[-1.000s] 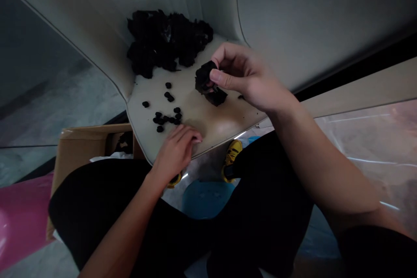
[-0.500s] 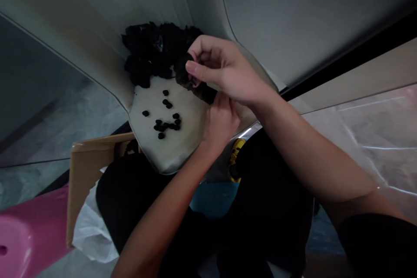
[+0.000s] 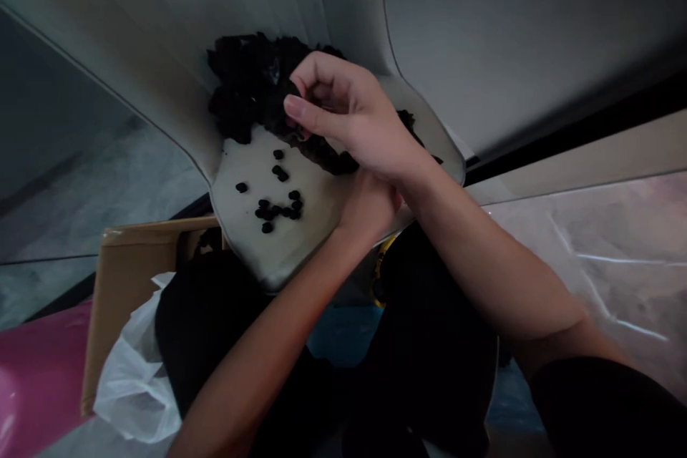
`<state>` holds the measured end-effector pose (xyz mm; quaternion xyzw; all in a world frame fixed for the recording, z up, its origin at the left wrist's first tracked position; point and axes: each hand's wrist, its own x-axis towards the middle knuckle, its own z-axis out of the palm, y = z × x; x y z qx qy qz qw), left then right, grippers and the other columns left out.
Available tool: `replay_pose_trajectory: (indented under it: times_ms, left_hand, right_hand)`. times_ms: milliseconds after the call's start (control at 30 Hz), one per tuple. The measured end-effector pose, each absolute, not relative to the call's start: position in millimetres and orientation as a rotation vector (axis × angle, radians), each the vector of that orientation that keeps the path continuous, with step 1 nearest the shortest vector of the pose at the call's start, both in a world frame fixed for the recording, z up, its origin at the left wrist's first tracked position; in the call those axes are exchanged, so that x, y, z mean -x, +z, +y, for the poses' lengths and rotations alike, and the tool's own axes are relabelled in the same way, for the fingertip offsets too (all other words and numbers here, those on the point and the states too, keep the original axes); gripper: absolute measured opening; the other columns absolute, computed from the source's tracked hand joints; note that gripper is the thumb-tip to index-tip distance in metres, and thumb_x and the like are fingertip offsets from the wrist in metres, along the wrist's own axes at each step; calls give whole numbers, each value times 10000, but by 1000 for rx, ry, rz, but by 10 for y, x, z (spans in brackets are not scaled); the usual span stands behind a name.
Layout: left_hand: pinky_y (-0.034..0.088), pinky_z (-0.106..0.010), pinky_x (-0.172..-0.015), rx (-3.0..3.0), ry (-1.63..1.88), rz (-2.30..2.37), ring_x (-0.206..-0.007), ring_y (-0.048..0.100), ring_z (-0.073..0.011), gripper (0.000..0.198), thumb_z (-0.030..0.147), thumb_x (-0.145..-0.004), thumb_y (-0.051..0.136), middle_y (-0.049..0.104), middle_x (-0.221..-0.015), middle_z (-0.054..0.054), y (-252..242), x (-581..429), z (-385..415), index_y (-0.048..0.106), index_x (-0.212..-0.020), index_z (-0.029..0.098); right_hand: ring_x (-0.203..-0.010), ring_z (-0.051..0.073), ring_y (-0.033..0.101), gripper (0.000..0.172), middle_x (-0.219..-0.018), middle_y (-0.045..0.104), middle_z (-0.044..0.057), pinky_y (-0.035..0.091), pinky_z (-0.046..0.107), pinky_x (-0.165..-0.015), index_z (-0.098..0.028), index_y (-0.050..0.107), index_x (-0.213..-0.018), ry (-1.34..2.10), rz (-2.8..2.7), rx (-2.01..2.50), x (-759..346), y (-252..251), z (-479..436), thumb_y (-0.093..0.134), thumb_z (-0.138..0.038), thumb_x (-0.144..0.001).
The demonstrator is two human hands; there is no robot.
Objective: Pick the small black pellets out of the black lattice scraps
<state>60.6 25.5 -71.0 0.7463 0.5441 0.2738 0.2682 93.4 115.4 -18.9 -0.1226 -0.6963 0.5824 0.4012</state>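
Near the centre of the frame, the right hand [image 3: 351,114] has its thumb and fingers pinched on a dark scrap [image 3: 322,155], over a pale chair seat [image 3: 316,193]. The left hand [image 3: 370,204] is partly behind it, fingers hidden, so I can't tell whether they grip anything. A black heap [image 3: 239,79] lies upper left of centre, small black lumps [image 3: 276,212] below it, a cardboard box [image 3: 118,265] at lower left.
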Motion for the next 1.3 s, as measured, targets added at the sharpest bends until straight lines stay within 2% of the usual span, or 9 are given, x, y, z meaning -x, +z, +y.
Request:
replay_pose_trajectory:
  times_ms: [100,233,400,500,633,800,967,1167,1300]
  left_hand:
    - [649,-426,-965,-1904,808,1494,-1051,839,-273,356,-96,-950,623,887,-1082,-95,-527,-311,21,830,-1024,184]
    - [629,-314,-850,-1216,1370,1433,-848,791,-177,178,96,-928,881,840,-877,11,-282,144,-90,794,-868,238]
    - [593,-317,-845,-886,1538,1236,-897,724,-176,303,461,-1114,752,796,-932,-12,-235,325,1,792,-902,247]
    - [569,-302,-783,-992,1494,1267,-871,698,-179,261,359,-1079,802,737,-851,7,-246,239,25,756,-846,251]
    - [598,-277,-843,-1024,1457,1315,-922,756,-168,155,239,-1026,835,800,-913,10,-257,180,36,768,-887,227]
    - [575,-245,-787,-1200,1390,1374,-876,759,-143,144,186,-1008,832,800,-873,25,-284,195,39,769,-883,218]
    - [589,-264,-789,-1158,1372,1302,-890,761,-158,264,414,-1041,867,792,-898,9,-347,191,51,738,-914,223]
    - [601,-283,-772,-1054,1223,1147,-906,744,-188,578,508,-637,1152,804,-925,-12,-305,258,112,757,-930,203]
    - [571,-280,-734,-1068,1180,1148,-862,721,-179,552,443,-586,1171,793,-882,1,-243,281,103,769,-874,200]
  right_hand:
    - [-879,197,559,638,-940,576,14,565,381,-809,-299,534,-894,1333,-1708,482,-1056,-23,1067,743,-899,-952]
    - [-1020,211,586,485,-1060,599,25,536,342,-857,-287,569,-925,1186,-1708,404,-1262,27,1000,834,-685,-1004]
    - [-1086,235,661,395,-1199,704,42,601,391,-933,-290,666,-1004,1250,-1838,531,-1482,-184,842,878,-623,-990]
    - [-1044,222,674,365,-1240,739,46,609,381,-904,-287,710,-1016,1309,-1849,608,-1592,-345,731,955,-548,-942]
    - [-935,158,685,426,-1087,749,-6,585,296,-826,-285,767,-1062,1359,-1629,750,-1643,-513,632,1084,-414,-808]
    - [-777,135,665,440,-874,742,-40,548,291,-740,-268,807,-992,1291,-1472,948,-1538,-596,529,1095,-510,-764]
    - [-688,127,608,466,-756,709,-45,498,287,-642,-254,752,-776,1235,-1346,990,-1431,-588,497,1106,-550,-714]
    - [-727,131,613,429,-742,683,-33,496,286,-662,-239,743,-681,1233,-1337,1007,-1473,-485,515,1126,-433,-676]
    - [-670,124,552,482,-711,632,-42,452,281,-614,-239,708,-669,1430,-1328,957,-1547,-414,535,1138,-456,-652]
